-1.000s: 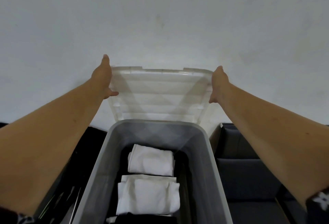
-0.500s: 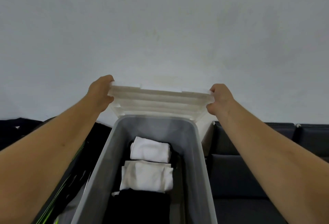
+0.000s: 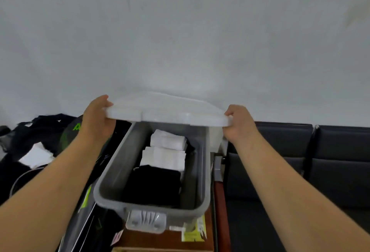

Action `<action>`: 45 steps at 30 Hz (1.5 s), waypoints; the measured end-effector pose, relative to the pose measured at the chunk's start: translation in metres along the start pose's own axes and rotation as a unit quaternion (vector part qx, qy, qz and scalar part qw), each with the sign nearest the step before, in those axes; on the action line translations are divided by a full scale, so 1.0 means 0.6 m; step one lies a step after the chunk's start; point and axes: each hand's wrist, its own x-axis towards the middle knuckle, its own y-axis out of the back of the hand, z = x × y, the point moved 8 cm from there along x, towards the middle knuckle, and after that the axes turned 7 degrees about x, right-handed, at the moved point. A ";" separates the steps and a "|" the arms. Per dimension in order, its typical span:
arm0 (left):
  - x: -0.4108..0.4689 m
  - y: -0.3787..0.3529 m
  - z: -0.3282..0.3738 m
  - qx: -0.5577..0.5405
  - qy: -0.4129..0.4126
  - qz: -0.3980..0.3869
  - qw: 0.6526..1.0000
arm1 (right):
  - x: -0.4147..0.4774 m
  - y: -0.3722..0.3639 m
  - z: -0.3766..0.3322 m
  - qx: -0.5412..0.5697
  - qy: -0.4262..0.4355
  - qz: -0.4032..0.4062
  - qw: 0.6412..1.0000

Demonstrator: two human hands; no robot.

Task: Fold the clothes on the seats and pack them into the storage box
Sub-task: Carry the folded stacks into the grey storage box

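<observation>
A grey storage box (image 3: 112, 173) stands in front of me with its top uncovered. Inside lie two folded white garments (image 3: 163, 156) at the far end and a folded black garment (image 3: 154, 183) nearer me. A translucent white lid (image 3: 166, 113) hangs nearly flat over the box's far end. My left hand (image 3: 98, 115) grips the lid's left corner and my right hand (image 3: 239, 123) grips its right corner.
Loose black clothes (image 3: 42, 131) and a white garment (image 3: 37, 156) lie on the seat to the left. Dark padded seats (image 3: 300, 161) run along the wall on the right. A brown wooden surface (image 3: 160, 239) sits under the box. A white latch (image 3: 147, 220) faces me.
The lid has tipped from leaning upright against the wall down to nearly flat over the box. Both hands came down and towards me with it. The view has dropped lower.
</observation>
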 end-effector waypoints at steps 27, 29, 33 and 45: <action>-0.095 0.247 -0.291 0.544 0.042 -0.055 0.836 | -0.157 0.162 0.320 -0.350 0.083 0.025 0.933; -0.077 0.238 -0.294 0.548 0.017 -0.061 0.834 | -0.145 0.155 0.314 -0.394 0.110 0.041 0.912; -0.060 0.219 -0.301 0.574 -0.014 -0.077 0.815 | -0.129 0.138 0.299 -0.509 0.166 0.048 0.843; -0.120 0.107 -0.337 0.691 -0.218 -0.279 0.630 | -0.254 0.037 0.462 -0.792 0.364 -0.167 0.460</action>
